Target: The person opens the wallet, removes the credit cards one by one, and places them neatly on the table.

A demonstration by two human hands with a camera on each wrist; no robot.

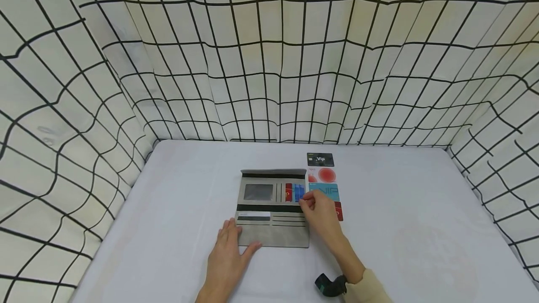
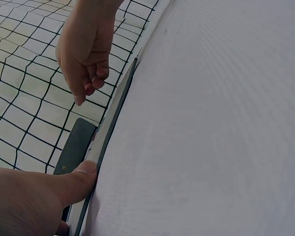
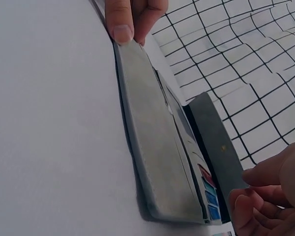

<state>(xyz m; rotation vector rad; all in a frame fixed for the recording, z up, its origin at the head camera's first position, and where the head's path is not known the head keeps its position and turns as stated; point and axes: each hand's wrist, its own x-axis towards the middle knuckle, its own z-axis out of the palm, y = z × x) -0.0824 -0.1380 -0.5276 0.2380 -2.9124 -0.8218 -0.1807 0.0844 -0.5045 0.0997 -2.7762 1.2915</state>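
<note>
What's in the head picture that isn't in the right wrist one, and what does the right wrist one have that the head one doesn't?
Only the head view: the black Vip card, the black gadget and the pale sleeve beside it.

Only the right wrist view: a tiny gold dot on the dark flap of the wallet.

Both: the open wallet, the red card in its slot, the left hand, the right hand and black grid lines.

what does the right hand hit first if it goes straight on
The right hand would probably meet the wallet first, near its blue cards; whether it already touches is unclear.
</note>
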